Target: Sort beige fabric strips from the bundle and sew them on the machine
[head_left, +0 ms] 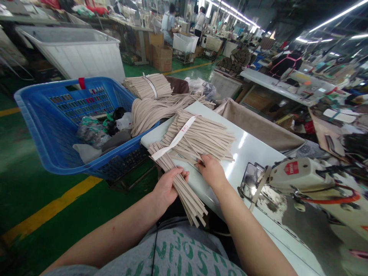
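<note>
A factory floor [34, 214] of green paint with a yellow line runs along the left of the frame, and rows of workbenches fill the upper part, where a person [169, 23] sits at a bench near cardboard boxes [162, 57] and another person [284, 63] in a dark top works at upper right. From the head view, a white table [253, 153] runs through the middle of the frame, with a sewing machine [299, 176] at lower right. A blue plastic basket [37, 115] stands at left, holding bags [92, 132]. On the table, a large bunch of beige strips [201, 136] is gathered by a white paper band [174, 138]. The strips' long axis runs across the table, fanning toward the right, while their lower tail [186, 195] angles down to the lower right, past the table's edge. The left hand [169, 188] is clamped around that tail, and the right hand [211, 170] lies on the bunch with its fingers curled down, though whether it pinches any strips I cannot tell. Behind, a tied bundle [148, 86] sits at the basket's far corner, and looser strips [152, 113] drape beside it, not yet banded as far as the view shows.
</note>
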### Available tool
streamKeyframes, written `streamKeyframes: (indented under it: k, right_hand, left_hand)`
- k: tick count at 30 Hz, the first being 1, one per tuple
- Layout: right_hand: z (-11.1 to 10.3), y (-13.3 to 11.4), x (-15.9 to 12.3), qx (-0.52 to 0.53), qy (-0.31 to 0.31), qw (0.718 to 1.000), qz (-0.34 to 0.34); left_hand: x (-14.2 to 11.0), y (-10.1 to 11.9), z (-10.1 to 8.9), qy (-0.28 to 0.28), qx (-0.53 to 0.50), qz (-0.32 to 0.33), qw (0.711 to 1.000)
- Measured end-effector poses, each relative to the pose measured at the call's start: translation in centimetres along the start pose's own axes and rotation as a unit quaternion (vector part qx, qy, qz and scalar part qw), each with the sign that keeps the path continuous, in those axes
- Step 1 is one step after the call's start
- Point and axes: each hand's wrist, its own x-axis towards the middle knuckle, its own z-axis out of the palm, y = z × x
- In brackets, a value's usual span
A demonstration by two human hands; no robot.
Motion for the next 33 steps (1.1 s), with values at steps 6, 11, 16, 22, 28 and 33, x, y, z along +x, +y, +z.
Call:
streamKeyframes:
  k: [6, 11, 16, 22, 28, 33]
  right_hand:
    - [-1.2, -0.3, 0.1, -0.049, -0.015, 0.998, -0.029]
    - [-1.4, 0.0, 0.2, -0.085, 0.021, 0.993, -0.076]
    - [-0.6, -0.5, -0.4, -0.070, -0.021, 0.997, -0.028]
    - [-0.2, -1.0, -1.2, -0.076, -0.025, 0.997, -0.014]
    - [0.1, -1.2, -1.4, -0.077, -0.064, 0.995, 0.007]
    - [0.4, -1.7, -2.1, -0.135, -0.023, 0.990, -0.045]
  left_hand:
    - [-0.1, 0.1, 0.1, 0.002, 0.008, 0.003, 1.000]
    - [-0.2, 0.1, 0.1, 0.001, 0.002, 0.000, 1.000]
    - [-0.3, 0.1, 0.1, 0.004, 0.009, 0.005, 1.000]
    - [-0.4, 0.1, 0.2, -0.001, 0.011, 0.011, 1.000]
    - [-0.4, 0.0, 0.2, 0.003, 0.018, 0.019, 1.000]
    - [-0.5, 0.1, 0.0, 0.003, 0.013, 0.009, 1.000]
